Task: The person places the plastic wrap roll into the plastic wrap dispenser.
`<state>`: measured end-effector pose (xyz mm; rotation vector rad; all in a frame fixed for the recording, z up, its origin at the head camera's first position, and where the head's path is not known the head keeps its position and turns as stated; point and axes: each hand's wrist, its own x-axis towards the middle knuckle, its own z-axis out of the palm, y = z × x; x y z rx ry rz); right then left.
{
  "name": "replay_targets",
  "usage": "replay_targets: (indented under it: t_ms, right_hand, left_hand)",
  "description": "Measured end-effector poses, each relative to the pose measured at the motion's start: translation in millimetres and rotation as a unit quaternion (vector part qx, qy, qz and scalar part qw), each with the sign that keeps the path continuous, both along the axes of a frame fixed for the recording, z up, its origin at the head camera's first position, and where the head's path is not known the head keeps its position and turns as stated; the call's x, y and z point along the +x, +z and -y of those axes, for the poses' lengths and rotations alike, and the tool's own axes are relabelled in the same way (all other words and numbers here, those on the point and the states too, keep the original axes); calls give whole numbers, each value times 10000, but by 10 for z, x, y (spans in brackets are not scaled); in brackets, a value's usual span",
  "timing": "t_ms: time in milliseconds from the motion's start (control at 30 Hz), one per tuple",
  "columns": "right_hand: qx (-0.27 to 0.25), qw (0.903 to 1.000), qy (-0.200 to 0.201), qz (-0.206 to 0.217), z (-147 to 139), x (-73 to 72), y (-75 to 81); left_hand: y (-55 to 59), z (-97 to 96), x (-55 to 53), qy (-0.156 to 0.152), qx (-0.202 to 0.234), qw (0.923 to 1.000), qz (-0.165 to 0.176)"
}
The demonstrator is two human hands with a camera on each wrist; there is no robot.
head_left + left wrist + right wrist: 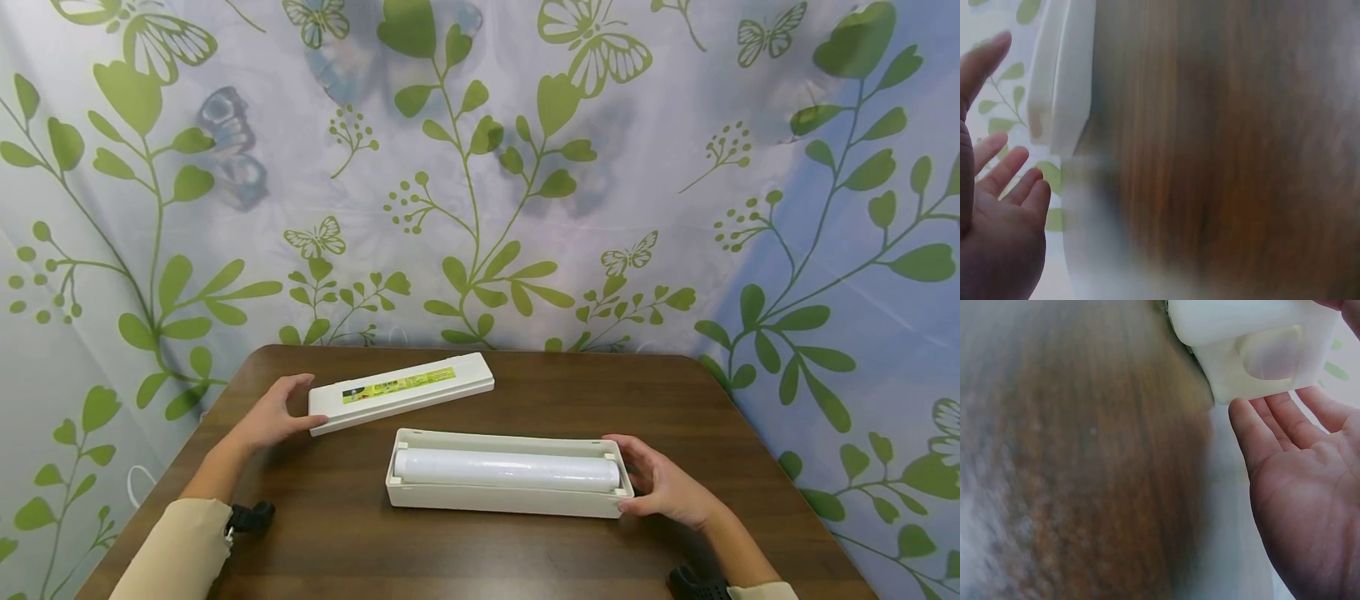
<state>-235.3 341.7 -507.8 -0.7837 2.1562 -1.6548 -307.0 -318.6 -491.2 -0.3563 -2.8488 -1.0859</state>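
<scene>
A long white lid (pixel 401 393) with a green-and-yellow label lies on the table, slanting up to the right. My left hand (pixel 277 412) is at its left end, the thumb by the near corner and the fingers spread. In the left wrist view, those fingers (pixel 1010 175) are apart from the lid (pixel 1063 75). Nearer me lies an open white box (pixel 502 498) with a roll of cling film (pixel 506 469) inside. My right hand (pixel 663 483) holds the box's right end, thumb at the near corner and fingers at the far one. The right wrist view shows the box's end wall (pixel 1260 356) with a round-edged opening.
Both things lie on a brown wooden table (pixel 315 517). Behind it hangs a pale curtain (pixel 667 317) printed with green leaves and butterflies. A black strap (pixel 251 517) is on the left wrist, and another black device (pixel 696 583) is at the right wrist.
</scene>
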Motion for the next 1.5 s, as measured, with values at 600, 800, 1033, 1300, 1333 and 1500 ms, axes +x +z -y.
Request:
replay_targets:
  t_ms: [600,800,1033,1300,1333,1500]
  right_hand:
    - [-26,9998,67,-203,-10,-11,-33]
    - [-69,9998,71,-168,-14,-18,-48]
    - [-109,9998,110,-129,-19,-13,-46]
    - [-102,9998,98,-104,-18,-14,-37]
    - [-102,9999,100,-92,-18,-12,-35]
    - [-107,9999,118,-34,-14,-3,-25]
  left_hand:
    - [-76,139,-154,-702,280,9960,476]
    - [-77,131,-191,-741,314,9956,477]
    - [-79,117,-208,-683,140,9964,483]
    - [-87,85,-224,-670,-188,9973,245]
    - [-83,79,-225,-660,-212,9973,241]
    - [-85,82,-238,-698,-281,9968,262]
